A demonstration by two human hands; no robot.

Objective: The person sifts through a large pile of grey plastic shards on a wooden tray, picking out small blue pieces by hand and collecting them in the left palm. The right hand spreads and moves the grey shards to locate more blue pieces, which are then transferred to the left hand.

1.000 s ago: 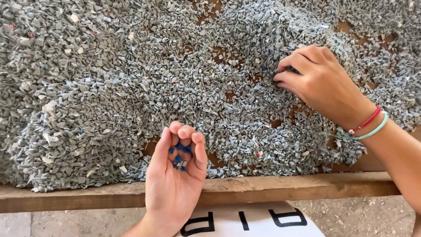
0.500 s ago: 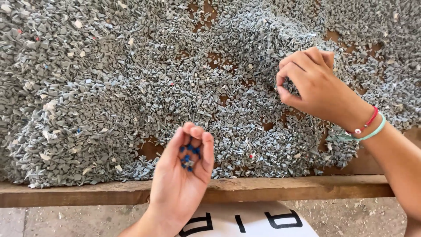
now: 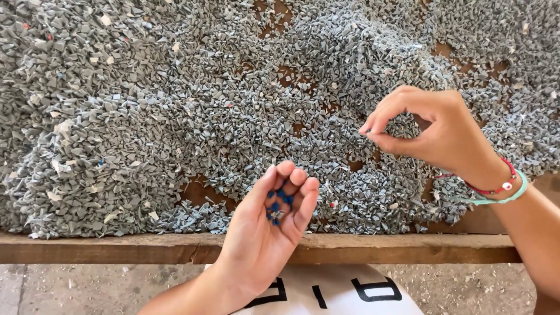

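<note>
**Head view: hands sorting blue chips out of grey plastic flakes**

Head camera is looking down on a wide heap of small, angular grey plastic flakes (image 3: 175, 116), jagged and matte, lying across a rough brown wooden board (image 3: 280, 76) that is showing through in bare patches. A worn wooden edge rail (image 3: 116, 248) is running left to right along the near side.

The left hand (image 3: 265, 233) is hovering over the rail, palm up, its fingers (image 3: 294, 186) curling inward into a narrow cup that is cradling a small cluster of bright blue plastic chips (image 3: 279, 204). The cluster is lying loosely along the fingers, its long axis pointing away from the person.

The right hand (image 3: 437, 134) is hanging above the flakes, thumb and forefinger pressing together in a pinch pointing left; whether anything is between them cannot be told. Red and turquoise cord bracelets (image 3: 496, 189) are circling its wrist. A white sack with black lettering (image 3: 332, 291) is sitting below the rail.
</note>
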